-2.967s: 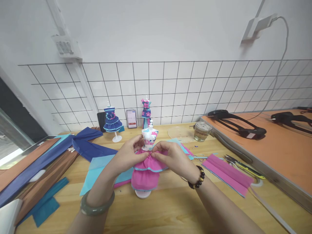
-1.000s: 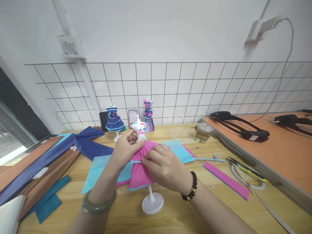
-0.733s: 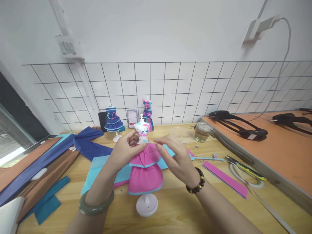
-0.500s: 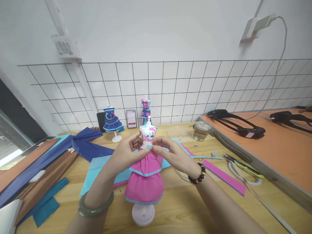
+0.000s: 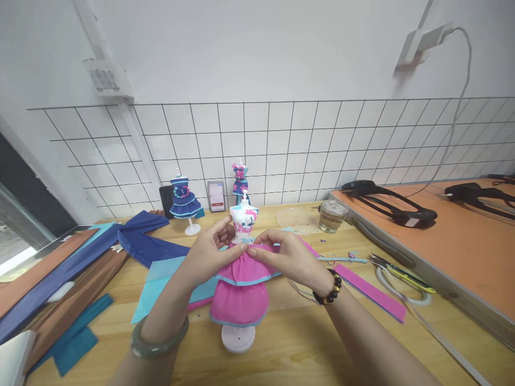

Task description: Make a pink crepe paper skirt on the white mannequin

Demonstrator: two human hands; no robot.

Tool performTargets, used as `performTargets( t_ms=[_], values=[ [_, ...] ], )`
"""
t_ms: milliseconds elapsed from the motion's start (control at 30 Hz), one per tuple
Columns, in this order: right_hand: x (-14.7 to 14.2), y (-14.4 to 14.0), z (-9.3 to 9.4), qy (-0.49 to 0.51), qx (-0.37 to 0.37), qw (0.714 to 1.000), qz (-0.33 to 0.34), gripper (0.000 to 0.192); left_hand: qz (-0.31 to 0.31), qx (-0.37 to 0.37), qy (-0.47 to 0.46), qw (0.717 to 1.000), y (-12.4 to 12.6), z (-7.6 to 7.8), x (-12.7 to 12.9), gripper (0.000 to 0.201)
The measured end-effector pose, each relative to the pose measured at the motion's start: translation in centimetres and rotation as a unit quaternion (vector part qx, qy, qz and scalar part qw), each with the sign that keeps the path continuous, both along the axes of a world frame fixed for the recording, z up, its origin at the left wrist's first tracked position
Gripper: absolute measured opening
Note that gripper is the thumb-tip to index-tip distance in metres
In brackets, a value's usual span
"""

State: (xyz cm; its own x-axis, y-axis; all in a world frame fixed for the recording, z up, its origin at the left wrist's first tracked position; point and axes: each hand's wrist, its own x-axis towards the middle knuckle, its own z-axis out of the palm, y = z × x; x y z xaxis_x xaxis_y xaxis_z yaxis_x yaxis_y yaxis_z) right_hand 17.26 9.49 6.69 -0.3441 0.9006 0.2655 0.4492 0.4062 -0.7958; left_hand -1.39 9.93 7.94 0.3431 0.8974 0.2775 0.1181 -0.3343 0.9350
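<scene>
In the middle stands a small white dress-form mannequin (image 5: pixel 243 219), its bodice splashed with pink and blue. A full pink skirt (image 5: pixel 240 303) with light-blue trim covers its lower half, above a round white base. Around the waist lies a shorter pink ruffle (image 5: pixel 245 272), also edged in light blue. My left hand (image 5: pixel 215 246) is closed at the left of the waist, its thumb pressing the ruffle's top edge. My right hand (image 5: pixel 287 254) pinches that edge just right of centre, and the ruffle's right end stretches out beneath it.
Two dressed mini mannequins, one in navy (image 5: pixel 185 197), stand at the back beside a phone (image 5: pixel 216 196). Blue and brown cloths (image 5: pixel 153 241) lie left. A lidded glass cup (image 5: pixel 333 215), a pink strip (image 5: pixel 372 294), a yellow cutter (image 5: pixel 406 276) and an orange board (image 5: pixel 462 241) are right.
The ruffle's right side has been drawn outward to the right in my right hand. The mannequin's base and skirt hem appear slightly higher. My left hand has stayed nearly in place.
</scene>
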Motion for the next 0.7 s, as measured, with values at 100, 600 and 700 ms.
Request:
performTargets(
  t_ms=[100, 600, 700],
  values=[
    [0.1, 0.0, -0.1, -0.035, 0.039, 0.999, -0.013, 0.031, -0.018, -0.004, -0.008, 1.000, 0.1, -0.3, 0.0, 0.046],
    [0.6, 0.2, -0.3, -0.097, 0.018, 0.995, 0.000, 0.027, -0.064, -0.016, -0.013, 0.998, 0.9, -1.3, 0.0, 0.051],
    [0.8, 0.0, 0.0, -0.113, 0.030, 0.992, -0.045, 0.030, -0.046, -0.014, 0.008, 0.999, 0.8, -1.2, 0.1, 0.049]
  ],
)
